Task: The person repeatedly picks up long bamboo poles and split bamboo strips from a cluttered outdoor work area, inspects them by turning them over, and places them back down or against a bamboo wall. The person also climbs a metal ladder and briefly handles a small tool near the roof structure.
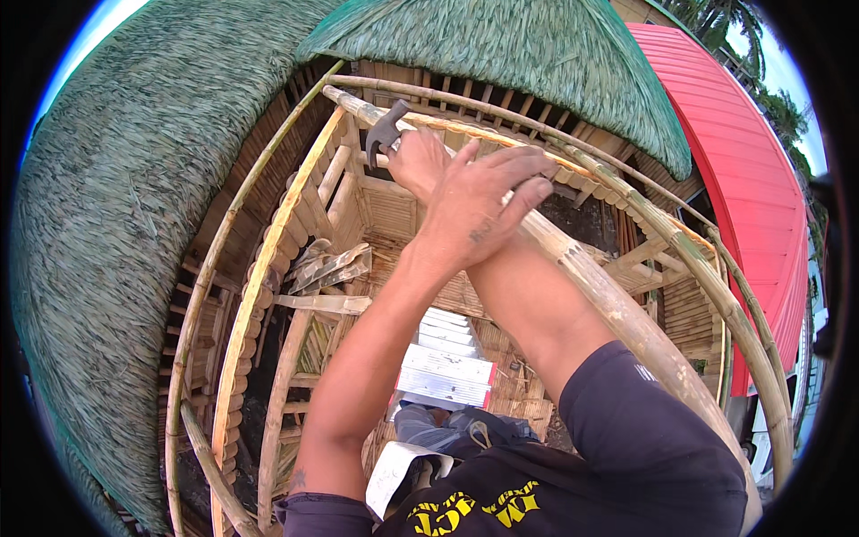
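My arms cross over a thick bamboo pole [617, 318] that runs from the far left to the near right. My right hand [419, 164] reaches under the left forearm and is closed on a claw hammer [386, 132]. The dark hammer head shows beyond my fist, beside the pole; most of the handle is hidden. My left hand [479, 204] lies across the same pole, its fingers over the far side and its thumb on the near side. Behind my hands runs a pale edging strip [488, 134] along the bamboo frame.
Below me stands a white stepladder [445, 371] on a bamboo-slat floor. Thatched roofs [134, 224] rise at left and ahead; a red metal roof [734, 170] is at right. Thin curved bamboo poles [208, 277] ring the frame. Scrap pieces [327, 267] lie at left.
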A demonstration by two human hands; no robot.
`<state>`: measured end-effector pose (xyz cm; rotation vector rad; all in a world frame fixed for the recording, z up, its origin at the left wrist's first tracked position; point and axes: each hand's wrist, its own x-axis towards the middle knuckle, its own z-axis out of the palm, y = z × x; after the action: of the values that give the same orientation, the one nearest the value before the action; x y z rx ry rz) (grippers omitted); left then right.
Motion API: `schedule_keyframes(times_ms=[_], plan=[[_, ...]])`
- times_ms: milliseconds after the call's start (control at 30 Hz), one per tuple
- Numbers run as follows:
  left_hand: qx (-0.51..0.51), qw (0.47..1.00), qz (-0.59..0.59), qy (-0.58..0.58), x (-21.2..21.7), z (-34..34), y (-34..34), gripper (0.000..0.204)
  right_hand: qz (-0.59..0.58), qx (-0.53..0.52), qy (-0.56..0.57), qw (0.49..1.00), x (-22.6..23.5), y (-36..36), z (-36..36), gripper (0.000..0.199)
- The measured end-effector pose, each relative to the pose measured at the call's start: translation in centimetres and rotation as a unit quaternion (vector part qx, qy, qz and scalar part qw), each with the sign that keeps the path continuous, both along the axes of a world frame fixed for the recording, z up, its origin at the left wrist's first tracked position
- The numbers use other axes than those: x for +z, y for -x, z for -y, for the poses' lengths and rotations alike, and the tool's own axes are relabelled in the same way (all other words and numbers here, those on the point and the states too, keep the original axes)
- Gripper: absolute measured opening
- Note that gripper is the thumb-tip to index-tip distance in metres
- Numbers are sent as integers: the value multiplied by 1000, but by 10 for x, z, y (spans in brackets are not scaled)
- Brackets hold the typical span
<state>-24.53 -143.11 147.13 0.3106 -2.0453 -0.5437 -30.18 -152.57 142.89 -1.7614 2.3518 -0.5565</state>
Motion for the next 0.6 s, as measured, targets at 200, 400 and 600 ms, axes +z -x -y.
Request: schedule_keyframes(times_ms=[200, 400, 600], plan=[[157, 846, -53, -507, -89, 38, -52, 43, 45, -75, -224, 971, 19, 48, 20, 63], [-122, 661, -74, -737, -97, -48, -13, 57, 18, -25, -318, 947, -3, 66, 61, 52], [-156, 467, -286, -822, -87, -59, 4, 44, 20, -35, -301, 953, -13, 66, 64, 49]])
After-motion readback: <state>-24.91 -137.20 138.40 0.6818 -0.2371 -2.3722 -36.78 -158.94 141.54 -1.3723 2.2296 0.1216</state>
